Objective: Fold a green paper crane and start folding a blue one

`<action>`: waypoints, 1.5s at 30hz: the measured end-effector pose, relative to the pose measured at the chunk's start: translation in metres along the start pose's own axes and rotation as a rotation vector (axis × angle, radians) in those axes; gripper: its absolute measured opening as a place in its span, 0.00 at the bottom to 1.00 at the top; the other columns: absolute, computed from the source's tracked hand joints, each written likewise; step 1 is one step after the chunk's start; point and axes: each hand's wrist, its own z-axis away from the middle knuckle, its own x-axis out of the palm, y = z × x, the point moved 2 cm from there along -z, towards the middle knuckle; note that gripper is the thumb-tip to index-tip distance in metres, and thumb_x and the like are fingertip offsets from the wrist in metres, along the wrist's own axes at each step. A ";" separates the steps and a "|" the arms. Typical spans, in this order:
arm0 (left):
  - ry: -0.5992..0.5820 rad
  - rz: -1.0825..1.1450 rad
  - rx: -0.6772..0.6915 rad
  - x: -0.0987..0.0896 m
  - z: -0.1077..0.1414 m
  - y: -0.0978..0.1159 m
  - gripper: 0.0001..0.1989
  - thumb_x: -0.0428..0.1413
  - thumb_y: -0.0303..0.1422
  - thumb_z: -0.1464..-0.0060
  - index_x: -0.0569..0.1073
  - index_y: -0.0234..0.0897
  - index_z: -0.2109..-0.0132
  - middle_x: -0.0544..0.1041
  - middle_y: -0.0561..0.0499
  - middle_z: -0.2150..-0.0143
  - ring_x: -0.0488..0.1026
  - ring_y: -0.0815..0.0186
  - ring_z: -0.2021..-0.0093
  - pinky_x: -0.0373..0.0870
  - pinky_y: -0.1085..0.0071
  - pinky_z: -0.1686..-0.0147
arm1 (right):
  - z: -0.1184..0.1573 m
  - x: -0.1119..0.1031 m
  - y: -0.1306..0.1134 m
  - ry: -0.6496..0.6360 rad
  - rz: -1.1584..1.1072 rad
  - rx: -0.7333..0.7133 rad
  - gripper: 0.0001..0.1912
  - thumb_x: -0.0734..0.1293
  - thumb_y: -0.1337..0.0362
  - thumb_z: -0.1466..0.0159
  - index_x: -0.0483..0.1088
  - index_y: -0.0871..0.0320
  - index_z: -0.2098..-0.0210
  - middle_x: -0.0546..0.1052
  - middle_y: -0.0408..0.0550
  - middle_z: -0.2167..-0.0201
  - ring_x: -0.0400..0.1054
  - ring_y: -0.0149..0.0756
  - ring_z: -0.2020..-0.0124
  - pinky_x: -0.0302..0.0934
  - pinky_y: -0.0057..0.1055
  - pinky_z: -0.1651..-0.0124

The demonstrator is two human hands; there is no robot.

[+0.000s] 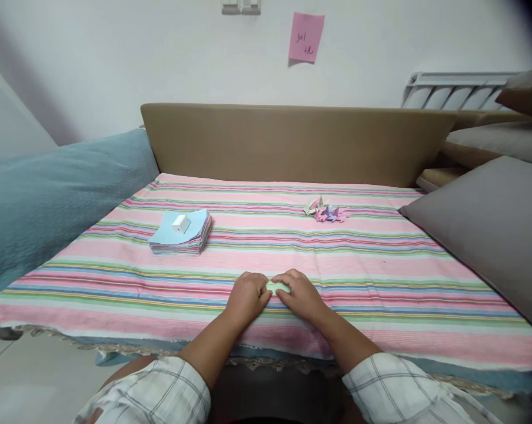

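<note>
Between my two hands is a small piece of light green folded paper (278, 287), low over the striped cloth. My left hand (248, 294) grips its left end, fingers curled and thumb pressed to it. On the other end my right hand (300, 294) pinches the paper the same way. The hands cover much of it, so its full shape is hidden. Further back to the right lie several folded paper cranes (325, 211) in pink, purple and pale green. To the left sits a stack of coloured paper (178, 238), light blue on top, with a small white block (180, 224) on it.
The striped cloth (257, 235) covers the seat of a sofa with a brown backrest (292, 144). A blue-covered armrest (63, 200) bounds the left side. Grey cushions (491, 229) fill the right side. A pink note (306, 38) hangs on the wall.
</note>
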 end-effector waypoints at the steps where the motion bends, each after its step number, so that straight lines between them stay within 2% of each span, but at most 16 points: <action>1: 0.003 0.002 0.001 0.000 0.000 0.000 0.08 0.56 0.27 0.52 0.68 0.37 0.77 0.75 0.51 0.70 0.72 0.64 0.63 0.63 0.66 0.57 | 0.000 0.000 0.000 -0.011 0.006 -0.003 0.16 0.64 0.70 0.43 0.72 0.53 0.56 0.70 0.47 0.64 0.62 0.37 0.58 0.56 0.34 0.53; 8: 0.003 0.037 -0.010 0.000 0.002 0.000 0.06 0.56 0.27 0.52 0.69 0.37 0.75 0.75 0.51 0.68 0.71 0.64 0.63 0.63 0.66 0.57 | -0.001 0.001 0.000 -0.042 0.032 0.018 0.15 0.65 0.69 0.42 0.74 0.54 0.56 0.70 0.49 0.63 0.63 0.38 0.58 0.56 0.35 0.51; 10: -0.001 0.045 -0.049 -0.001 0.002 -0.002 0.01 0.56 0.27 0.52 0.71 0.37 0.70 0.75 0.51 0.67 0.70 0.63 0.62 0.63 0.66 0.58 | -0.001 0.000 0.000 -0.043 0.029 0.023 0.15 0.65 0.69 0.42 0.74 0.54 0.56 0.70 0.48 0.63 0.63 0.38 0.58 0.56 0.35 0.51; 13: -0.018 0.063 -0.095 -0.004 0.003 -0.004 0.08 0.56 0.27 0.53 0.71 0.38 0.63 0.76 0.51 0.65 0.69 0.62 0.61 0.64 0.67 0.61 | -0.001 0.000 0.000 -0.042 0.023 0.024 0.15 0.65 0.69 0.42 0.73 0.53 0.56 0.70 0.48 0.63 0.63 0.38 0.58 0.57 0.35 0.51; 17: -0.070 0.097 0.028 -0.006 0.002 -0.007 0.11 0.52 0.21 0.52 0.74 0.39 0.64 0.77 0.51 0.63 0.71 0.64 0.59 0.64 0.65 0.55 | -0.001 0.000 0.000 -0.045 0.018 0.015 0.15 0.65 0.69 0.42 0.74 0.53 0.56 0.70 0.48 0.64 0.63 0.38 0.58 0.57 0.35 0.52; 22: -0.075 0.012 0.145 -0.001 0.005 -0.009 0.15 0.50 0.23 0.48 0.78 0.43 0.61 0.76 0.47 0.57 0.71 0.60 0.57 0.65 0.61 0.55 | -0.001 0.000 0.001 -0.053 0.013 0.015 0.15 0.65 0.69 0.42 0.74 0.55 0.56 0.70 0.50 0.63 0.63 0.40 0.57 0.57 0.37 0.51; 26: -0.039 -0.037 0.169 0.002 0.007 -0.011 0.16 0.50 0.23 0.48 0.78 0.45 0.58 0.75 0.46 0.56 0.70 0.60 0.57 0.67 0.60 0.56 | -0.001 -0.001 0.005 -0.068 -0.045 -0.008 0.16 0.64 0.71 0.43 0.73 0.55 0.56 0.71 0.50 0.62 0.64 0.39 0.57 0.58 0.38 0.51; 34: -0.046 -0.057 0.150 0.004 0.005 -0.012 0.16 0.51 0.23 0.48 0.79 0.44 0.59 0.75 0.46 0.56 0.70 0.59 0.57 0.68 0.61 0.57 | 0.000 -0.006 0.018 -0.047 -0.143 -0.074 0.20 0.57 0.80 0.46 0.72 0.58 0.60 0.72 0.50 0.60 0.66 0.35 0.57 0.61 0.34 0.52; 39: -0.041 -0.053 0.152 0.003 0.005 -0.011 0.16 0.51 0.23 0.48 0.79 0.45 0.60 0.75 0.47 0.56 0.70 0.60 0.57 0.68 0.61 0.57 | 0.012 -0.014 0.013 -0.029 -0.010 -0.237 0.19 0.56 0.79 0.46 0.71 0.58 0.61 0.72 0.49 0.62 0.65 0.36 0.59 0.61 0.34 0.55; 42: -0.053 -0.032 0.139 0.002 0.004 -0.010 0.15 0.51 0.24 0.47 0.78 0.45 0.59 0.75 0.47 0.57 0.70 0.60 0.57 0.67 0.62 0.56 | 0.021 -0.012 0.007 -0.050 0.162 -0.316 0.22 0.57 0.79 0.46 0.71 0.56 0.57 0.71 0.48 0.61 0.63 0.37 0.59 0.58 0.34 0.55; 45: -0.068 -0.017 0.128 0.001 0.004 -0.009 0.15 0.50 0.24 0.47 0.78 0.45 0.58 0.75 0.47 0.57 0.70 0.61 0.57 0.66 0.62 0.56 | 0.025 -0.008 0.004 -0.060 0.307 -0.332 0.24 0.58 0.78 0.43 0.69 0.50 0.52 0.69 0.49 0.57 0.61 0.38 0.58 0.57 0.34 0.56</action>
